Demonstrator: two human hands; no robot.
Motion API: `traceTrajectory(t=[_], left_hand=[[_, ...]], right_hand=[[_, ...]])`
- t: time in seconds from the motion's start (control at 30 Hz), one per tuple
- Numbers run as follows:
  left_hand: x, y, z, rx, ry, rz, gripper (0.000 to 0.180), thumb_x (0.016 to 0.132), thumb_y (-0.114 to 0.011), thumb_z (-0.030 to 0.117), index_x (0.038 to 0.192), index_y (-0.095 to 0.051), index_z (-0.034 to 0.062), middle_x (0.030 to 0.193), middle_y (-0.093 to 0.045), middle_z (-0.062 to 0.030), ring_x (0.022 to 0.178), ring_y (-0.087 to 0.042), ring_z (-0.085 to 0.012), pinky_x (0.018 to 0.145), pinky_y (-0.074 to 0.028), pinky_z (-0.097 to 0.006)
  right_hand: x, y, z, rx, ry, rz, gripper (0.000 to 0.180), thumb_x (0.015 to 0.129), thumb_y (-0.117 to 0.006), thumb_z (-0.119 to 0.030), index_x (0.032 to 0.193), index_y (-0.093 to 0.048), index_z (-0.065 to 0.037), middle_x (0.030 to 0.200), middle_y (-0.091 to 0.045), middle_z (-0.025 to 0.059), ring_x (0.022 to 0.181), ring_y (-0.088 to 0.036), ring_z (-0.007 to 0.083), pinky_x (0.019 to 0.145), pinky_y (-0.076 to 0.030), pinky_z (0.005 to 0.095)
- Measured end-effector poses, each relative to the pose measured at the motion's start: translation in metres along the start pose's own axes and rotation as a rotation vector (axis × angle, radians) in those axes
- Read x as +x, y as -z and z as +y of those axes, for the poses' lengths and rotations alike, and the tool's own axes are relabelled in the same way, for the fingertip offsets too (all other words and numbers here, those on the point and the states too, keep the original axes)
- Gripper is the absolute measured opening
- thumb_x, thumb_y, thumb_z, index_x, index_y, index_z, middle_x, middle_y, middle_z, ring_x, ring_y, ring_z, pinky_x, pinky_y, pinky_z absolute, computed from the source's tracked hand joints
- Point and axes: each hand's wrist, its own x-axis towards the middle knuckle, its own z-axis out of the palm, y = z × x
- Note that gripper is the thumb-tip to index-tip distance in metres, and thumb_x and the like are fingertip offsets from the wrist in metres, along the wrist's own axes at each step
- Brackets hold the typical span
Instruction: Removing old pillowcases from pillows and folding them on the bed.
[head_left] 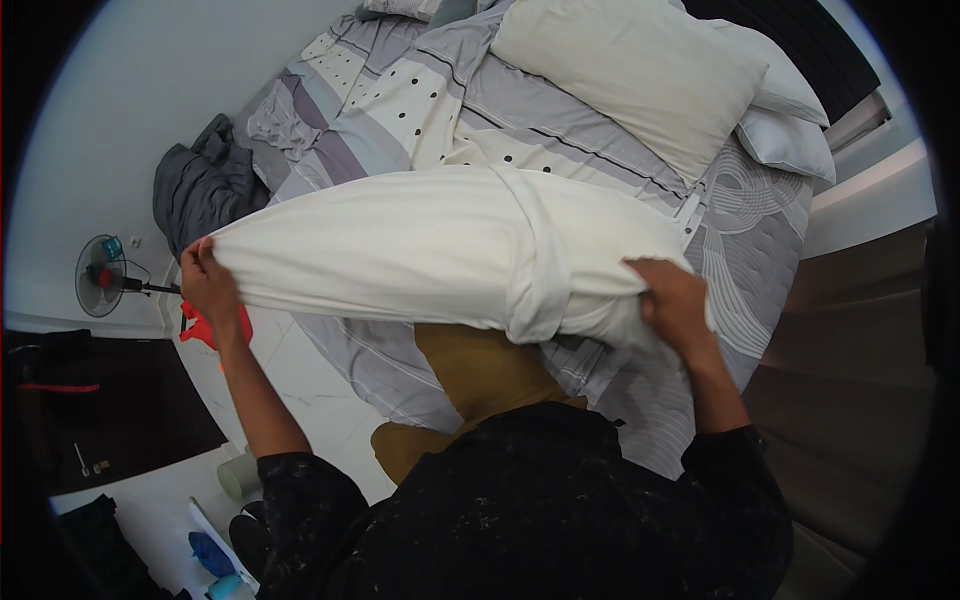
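A long white pillow (620,225) is stretched across in front of me, above the near part of the bed. A white pillowcase (370,240) covers its left part, and the case's bunched, rolled edge runs round the pillow right of the middle. My left hand (210,285) is closed on the far left end of the pillowcase, its fingers pinching the cloth. My right hand (675,305) grips the pillow near its right end, the fingertips pressed into the cream surface. The underside of the pillow is hidden.
The bed (745,225) carries a rumpled grey and white dotted sheet (395,110). Cream pillows (630,70) lie at its far right, a dark grey cloth heap (205,185) at its left corner. A fan (103,278) and a red bag (198,328) are at the left.
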Motion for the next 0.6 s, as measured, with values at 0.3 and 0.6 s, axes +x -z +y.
traceTrajectory(t=[0.3, 0.6], left_hand=[[0.001, 0.056, -0.124, 0.298, 0.135, -0.001, 0.031, 0.091, -0.05, 0.033, 0.092, -0.059, 0.0034, 0.084, -0.064, -0.0159, 0.078, -0.061, -0.0334, 0.068, -0.045, -0.039], [-0.073, 0.102, -0.217, 0.459, 0.421, 0.062, 0.033, 0.089, -0.052, 0.031, 0.091, -0.06, -0.0014, 0.086, -0.064, -0.0198, 0.082, -0.061, -0.0364, 0.072, -0.046, -0.041]], right_hand=[[0.042, 0.084, 0.027, -0.072, 0.071, 0.176, 0.041, 0.06, -0.049, 0.009, 0.093, -0.067, -0.007, 0.09, -0.067, 0.0107, 0.083, -0.065, 0.0264, 0.074, -0.051, 0.033], [-0.007, 0.139, 0.118, -0.01, -0.278, 0.467, 0.039, 0.071, -0.045, 0.007, 0.106, -0.062, 0.001, 0.1, -0.065, 0.0118, 0.092, -0.061, 0.0185, 0.084, -0.045, 0.0318]])
